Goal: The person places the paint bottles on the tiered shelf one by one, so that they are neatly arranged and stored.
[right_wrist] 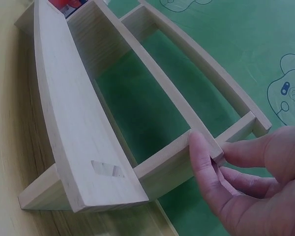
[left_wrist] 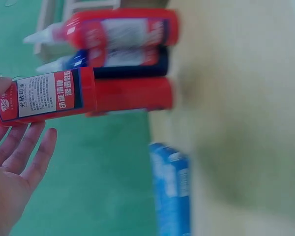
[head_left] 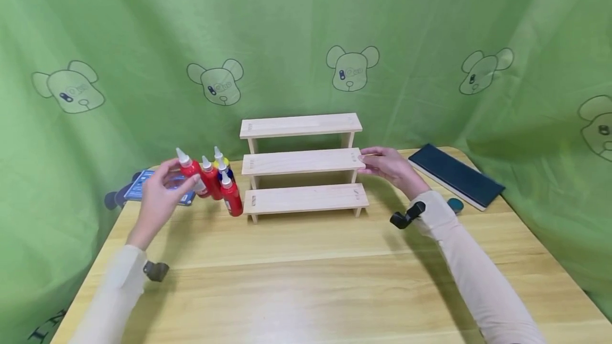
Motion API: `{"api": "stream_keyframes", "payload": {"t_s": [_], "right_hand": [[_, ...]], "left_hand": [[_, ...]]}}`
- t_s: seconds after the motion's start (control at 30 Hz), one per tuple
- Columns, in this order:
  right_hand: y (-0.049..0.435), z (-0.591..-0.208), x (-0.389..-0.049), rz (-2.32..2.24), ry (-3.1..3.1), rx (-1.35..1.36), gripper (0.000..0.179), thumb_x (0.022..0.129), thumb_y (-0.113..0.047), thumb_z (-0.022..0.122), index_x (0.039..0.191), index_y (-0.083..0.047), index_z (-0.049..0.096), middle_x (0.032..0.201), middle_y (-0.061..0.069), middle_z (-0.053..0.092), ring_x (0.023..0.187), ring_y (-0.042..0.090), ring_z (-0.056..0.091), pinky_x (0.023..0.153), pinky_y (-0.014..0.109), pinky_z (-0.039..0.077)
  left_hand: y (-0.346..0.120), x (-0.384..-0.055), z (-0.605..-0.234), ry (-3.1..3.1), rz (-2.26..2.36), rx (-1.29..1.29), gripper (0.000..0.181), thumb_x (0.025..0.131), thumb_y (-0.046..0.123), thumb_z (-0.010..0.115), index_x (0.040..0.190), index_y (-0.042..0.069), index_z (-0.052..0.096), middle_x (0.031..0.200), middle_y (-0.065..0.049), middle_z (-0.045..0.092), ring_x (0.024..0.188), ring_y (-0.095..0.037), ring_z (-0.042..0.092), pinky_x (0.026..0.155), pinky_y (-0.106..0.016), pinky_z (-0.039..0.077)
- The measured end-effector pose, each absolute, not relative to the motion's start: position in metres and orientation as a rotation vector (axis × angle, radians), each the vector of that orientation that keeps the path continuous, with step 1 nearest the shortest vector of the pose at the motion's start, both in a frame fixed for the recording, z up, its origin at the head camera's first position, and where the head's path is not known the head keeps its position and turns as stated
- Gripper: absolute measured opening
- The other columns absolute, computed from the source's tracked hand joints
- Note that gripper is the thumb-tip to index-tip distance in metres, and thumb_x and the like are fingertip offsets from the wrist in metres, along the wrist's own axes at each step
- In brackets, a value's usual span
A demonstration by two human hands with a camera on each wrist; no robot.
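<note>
A red bottle of stamp ink (head_left: pixel 190 168), white nozzle upward, is pinched between the thumb and fingers of my left hand (head_left: pixel 158 192). In the left wrist view this ink bottle (left_wrist: pixel 44 96) shows its printed label and hangs above the table. Just right of it stand a red bottle (head_left: pixel 213 183), a yellow one (head_left: pixel 227 163), a blue one and another red bottle (head_left: pixel 232 199) at the front. They stand by the left end of a three-step wooden display rack (head_left: pixel 301 161). My right hand (head_left: pixel 389 169) grips the right end of its middle step, thumb and fingers around the board's corner (right_wrist: pixel 217 156).
A blue flat pack (head_left: pixel 138 187) lies at the table's left edge, beside a dark rounded object (head_left: pixel 111 200). On the right are a dark green notebook (head_left: pixel 454 174) and a small teal round thing (head_left: pixel 456 205). A green curtain (head_left: pixel 287 31) hangs behind the wooden table (head_left: pixel 296 285).
</note>
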State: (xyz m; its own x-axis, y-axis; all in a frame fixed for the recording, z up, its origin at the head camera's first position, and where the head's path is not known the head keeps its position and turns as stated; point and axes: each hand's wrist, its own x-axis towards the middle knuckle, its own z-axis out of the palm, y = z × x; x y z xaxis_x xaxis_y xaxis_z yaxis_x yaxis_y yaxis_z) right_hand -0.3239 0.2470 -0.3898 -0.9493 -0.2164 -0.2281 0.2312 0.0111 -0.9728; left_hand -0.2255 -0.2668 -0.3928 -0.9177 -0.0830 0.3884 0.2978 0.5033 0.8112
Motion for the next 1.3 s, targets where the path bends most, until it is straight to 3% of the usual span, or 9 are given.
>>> {"api": "stream_keyframes", "payload": {"t_s": [0.17, 0.33, 0.57, 1.07, 1.3], "right_hand": [[0.246, -0.389, -0.324, -2.002, 1.982, 0.013, 0.055, 0.105, 0.002, 0.055, 0.154, 0.014, 0.031, 0.098, 0.002, 0.068, 0.08, 0.01, 0.072, 0.093, 0.025, 0.061], [0.247, -0.391, -0.325, -1.998, 1.986, 0.008, 0.055, 0.105, 0.003, 0.056, 0.153, 0.015, 0.032, 0.098, 0.002, 0.068, 0.08, 0.01, 0.072, 0.088, 0.022, 0.062], [0.247, -0.393, -0.325, -2.012, 1.992, 0.016, 0.052, 0.104, 0.003, 0.056, 0.151, 0.015, 0.035, 0.096, 0.003, 0.068, 0.076, 0.01, 0.071, 0.079, 0.019, 0.063], [0.247, -0.396, -0.322, -2.001, 2.029, 0.015, 0.052, 0.104, 0.003, 0.057, 0.151, 0.016, 0.036, 0.099, 0.003, 0.066, 0.078, 0.01, 0.071, 0.086, 0.023, 0.063], [0.245, -0.394, -0.323, -2.024, 2.024, 0.001, 0.052, 0.104, 0.004, 0.056, 0.15, 0.017, 0.036, 0.098, 0.004, 0.066, 0.078, 0.01, 0.07, 0.081, 0.02, 0.062]], "left_hand": [[-0.267, -0.239, -0.356, -2.352, -1.379, -0.202, 0.056, 0.097, 0.022, 0.077, 0.145, 0.002, 0.055, 0.137, -0.02, 0.065, 0.11, 0.002, 0.061, 0.095, -0.011, 0.054], [-0.253, -0.256, -0.328, -2.354, -1.453, -0.21, 0.06, 0.097, 0.032, 0.077, 0.147, 0.008, 0.054, 0.141, -0.011, 0.063, 0.122, -0.009, 0.062, 0.101, -0.019, 0.055], [-0.219, -0.293, -0.305, -2.332, -1.542, -0.322, 0.059, 0.095, 0.029, 0.079, 0.146, 0.009, 0.055, 0.141, -0.011, 0.064, 0.126, -0.021, 0.062, 0.109, -0.033, 0.054], [-0.16, -0.34, -0.296, -2.337, -1.637, -0.438, 0.054, 0.096, 0.017, 0.077, 0.144, 0.003, 0.056, 0.136, -0.018, 0.064, 0.123, -0.03, 0.063, 0.113, -0.045, 0.049], [-0.15, -0.353, -0.3, -2.312, -1.631, -0.429, 0.052, 0.096, 0.016, 0.078, 0.141, 0.002, 0.058, 0.134, -0.019, 0.065, 0.121, -0.03, 0.063, 0.112, -0.044, 0.049]]}}
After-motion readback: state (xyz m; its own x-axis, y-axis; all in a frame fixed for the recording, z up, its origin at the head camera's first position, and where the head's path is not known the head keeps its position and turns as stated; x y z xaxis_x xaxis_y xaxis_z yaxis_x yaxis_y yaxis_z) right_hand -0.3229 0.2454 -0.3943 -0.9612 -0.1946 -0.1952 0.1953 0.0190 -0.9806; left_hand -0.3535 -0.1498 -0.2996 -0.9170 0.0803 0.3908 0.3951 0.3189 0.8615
